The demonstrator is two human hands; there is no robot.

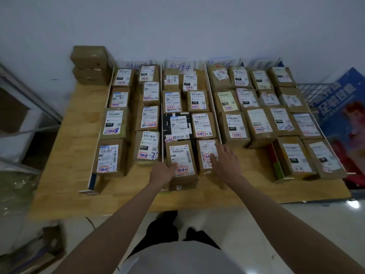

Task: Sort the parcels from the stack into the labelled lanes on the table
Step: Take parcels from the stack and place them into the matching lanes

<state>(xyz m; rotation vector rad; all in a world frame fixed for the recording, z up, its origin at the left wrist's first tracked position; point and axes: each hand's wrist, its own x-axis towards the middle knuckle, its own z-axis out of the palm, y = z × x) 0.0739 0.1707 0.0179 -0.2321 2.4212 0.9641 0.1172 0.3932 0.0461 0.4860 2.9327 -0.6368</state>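
Brown parcels with white labels fill several lanes on the wooden table, split by white dividers. A short stack of two brown parcels stands at the table's back left corner. In the second lane, my left hand grips the left side of the front parcel, thumb on its label. My right hand rests flat with straight fingers on the neighbouring front parcel. Paper lane signs stand against the wall.
A blue poster and a wire rack stand at the right. Shelving is on the left, and cardboard lies on the floor at lower left. Bare tabletop shows in front of the third lane.
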